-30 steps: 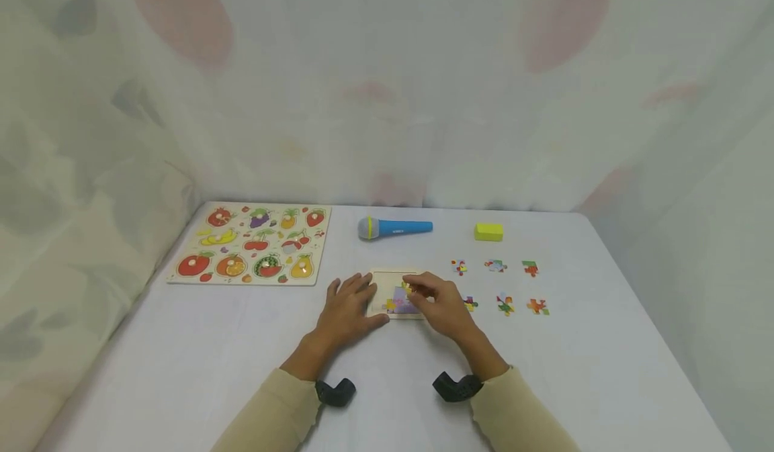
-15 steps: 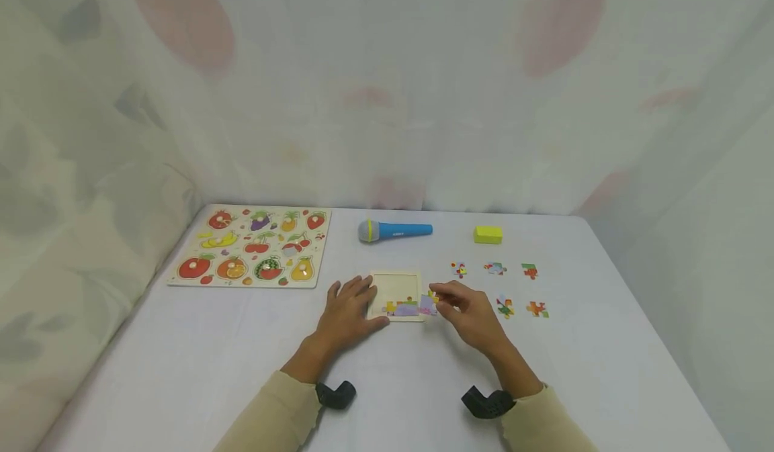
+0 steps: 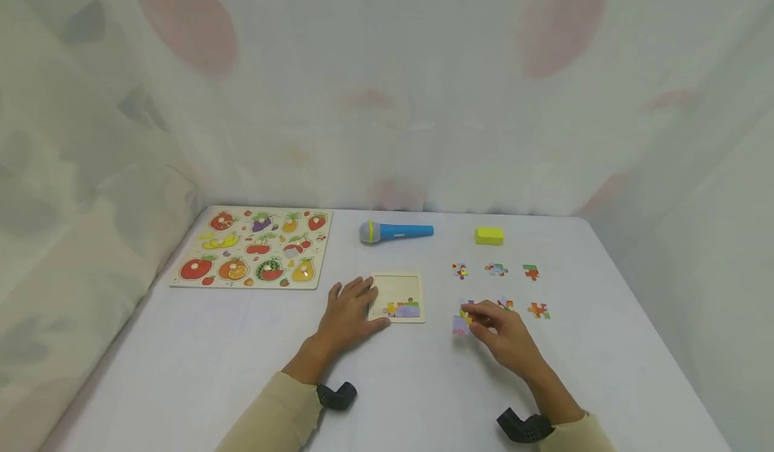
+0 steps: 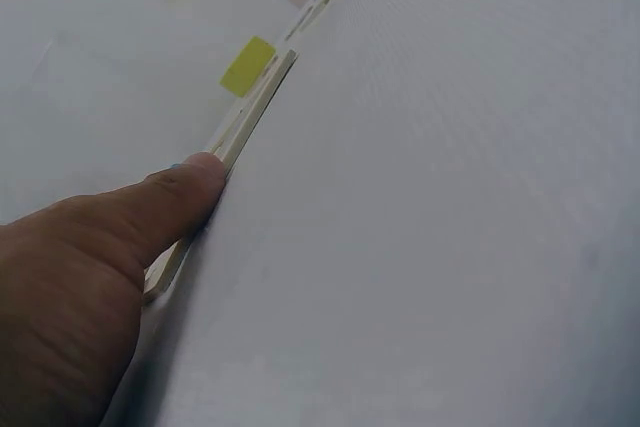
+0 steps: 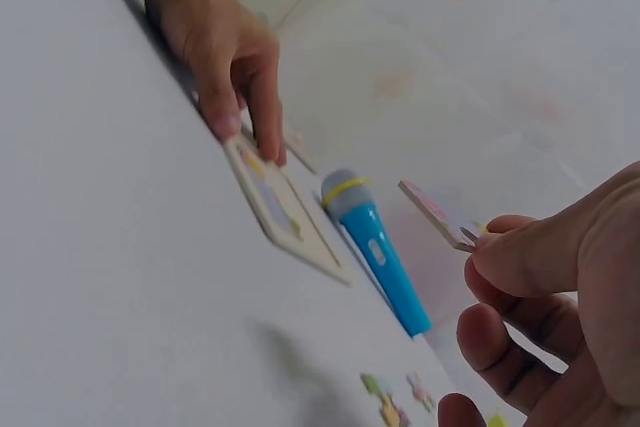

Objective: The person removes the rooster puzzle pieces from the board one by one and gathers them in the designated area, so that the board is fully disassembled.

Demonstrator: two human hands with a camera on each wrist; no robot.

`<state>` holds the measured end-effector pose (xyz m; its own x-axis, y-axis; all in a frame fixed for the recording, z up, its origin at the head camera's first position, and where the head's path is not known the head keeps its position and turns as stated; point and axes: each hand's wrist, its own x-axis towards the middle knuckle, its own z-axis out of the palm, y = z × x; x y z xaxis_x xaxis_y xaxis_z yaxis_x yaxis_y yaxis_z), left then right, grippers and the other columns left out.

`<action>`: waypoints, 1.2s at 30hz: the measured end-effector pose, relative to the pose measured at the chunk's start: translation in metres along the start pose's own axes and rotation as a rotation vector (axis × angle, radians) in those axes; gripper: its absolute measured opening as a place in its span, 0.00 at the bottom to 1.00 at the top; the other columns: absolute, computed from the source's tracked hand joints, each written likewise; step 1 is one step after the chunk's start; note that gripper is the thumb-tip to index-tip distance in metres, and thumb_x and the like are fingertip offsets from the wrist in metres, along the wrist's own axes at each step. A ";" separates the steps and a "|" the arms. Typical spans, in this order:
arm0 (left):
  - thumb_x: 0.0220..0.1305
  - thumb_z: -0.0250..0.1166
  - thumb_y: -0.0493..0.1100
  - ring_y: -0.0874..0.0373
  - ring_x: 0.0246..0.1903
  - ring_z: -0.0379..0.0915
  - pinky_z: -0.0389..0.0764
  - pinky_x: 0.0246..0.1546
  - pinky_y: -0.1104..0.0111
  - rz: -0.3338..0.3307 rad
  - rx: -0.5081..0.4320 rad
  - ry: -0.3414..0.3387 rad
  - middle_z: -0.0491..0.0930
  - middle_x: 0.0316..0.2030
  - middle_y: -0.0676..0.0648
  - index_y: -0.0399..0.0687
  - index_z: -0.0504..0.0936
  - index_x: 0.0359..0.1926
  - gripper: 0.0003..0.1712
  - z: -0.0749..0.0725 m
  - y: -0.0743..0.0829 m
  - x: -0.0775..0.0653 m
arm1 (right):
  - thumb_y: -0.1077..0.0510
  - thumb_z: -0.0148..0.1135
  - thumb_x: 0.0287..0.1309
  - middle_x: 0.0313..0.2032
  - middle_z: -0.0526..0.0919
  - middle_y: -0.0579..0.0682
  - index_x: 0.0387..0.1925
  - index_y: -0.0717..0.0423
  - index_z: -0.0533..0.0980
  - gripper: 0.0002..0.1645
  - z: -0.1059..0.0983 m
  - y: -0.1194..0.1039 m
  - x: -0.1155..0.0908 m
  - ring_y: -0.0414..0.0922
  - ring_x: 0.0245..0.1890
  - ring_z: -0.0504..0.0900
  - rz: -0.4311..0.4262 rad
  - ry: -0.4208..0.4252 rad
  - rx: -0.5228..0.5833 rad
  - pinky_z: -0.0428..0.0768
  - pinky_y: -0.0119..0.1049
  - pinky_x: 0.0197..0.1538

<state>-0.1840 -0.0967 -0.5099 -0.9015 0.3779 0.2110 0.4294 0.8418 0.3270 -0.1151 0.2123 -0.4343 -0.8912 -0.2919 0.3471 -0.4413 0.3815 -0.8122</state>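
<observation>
My right hand (image 3: 506,334) pinches a lilac jigsaw puzzle piece (image 3: 461,325) between thumb and fingertips, held above the table right of the frame. In the right wrist view this puzzle piece (image 5: 437,215) shows nearly edge-on, its pink and lilac face turned up. My left hand (image 3: 347,318) is spread along the left side of a square wooden puzzle frame (image 3: 421,284), thumb at its near left corner, fingers at its left edge. Several joined pieces (image 3: 403,309) lie along the frame's near side. In the left wrist view my left thumb (image 4: 180,197) rests on the frame's edge.
Several loose puzzle pieces (image 3: 496,269) lie in two rows at the right, some partly behind my right hand. A blue toy microphone (image 3: 402,231) and a yellow block (image 3: 488,236) lie behind. A fruit peg board (image 3: 244,279) lies at the back left. Patterned cloth (image 3: 387,136) hangs behind the table.
My right hand has carried the lilac piece from over the frame out to the right, uncovering the frame's inside. My left hand has stayed at the frame.
</observation>
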 end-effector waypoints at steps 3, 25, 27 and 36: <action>0.54 0.64 0.69 0.49 0.67 0.55 0.48 0.64 0.44 -0.003 -0.008 0.001 0.67 0.66 0.47 0.46 0.77 0.61 0.42 0.000 0.000 0.000 | 0.78 0.61 0.53 0.33 0.82 0.56 0.46 0.67 0.80 0.18 -0.004 0.003 -0.005 0.50 0.34 0.78 0.016 -0.005 -0.048 0.80 0.38 0.38; 0.54 0.66 0.68 0.48 0.67 0.56 0.48 0.64 0.43 -0.008 -0.035 0.007 0.67 0.66 0.46 0.44 0.77 0.61 0.42 -0.004 0.001 0.000 | 0.78 0.63 0.49 0.33 0.79 0.42 0.45 0.61 0.82 0.21 -0.004 0.068 -0.026 0.38 0.31 0.75 0.010 -0.036 -0.179 0.76 0.30 0.35; 0.54 0.66 0.68 0.48 0.67 0.55 0.47 0.64 0.43 -0.012 -0.037 0.005 0.66 0.66 0.46 0.45 0.77 0.61 0.42 -0.004 0.001 0.000 | 0.78 0.63 0.50 0.33 0.79 0.42 0.45 0.61 0.82 0.21 -0.004 0.068 -0.025 0.37 0.31 0.75 0.010 -0.027 -0.206 0.76 0.30 0.35; 0.53 0.65 0.70 0.49 0.68 0.55 0.47 0.64 0.44 -0.016 -0.038 -0.010 0.66 0.66 0.47 0.45 0.77 0.61 0.43 -0.002 0.000 -0.001 | 0.74 0.65 0.50 0.33 0.80 0.44 0.43 0.61 0.81 0.17 -0.010 0.062 -0.018 0.37 0.32 0.75 -0.043 0.060 -0.293 0.77 0.33 0.33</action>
<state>-0.1833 -0.0975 -0.5086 -0.9088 0.3684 0.1959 0.4163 0.8326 0.3653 -0.1277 0.2504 -0.4861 -0.8718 -0.2641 0.4126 -0.4824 0.6094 -0.6292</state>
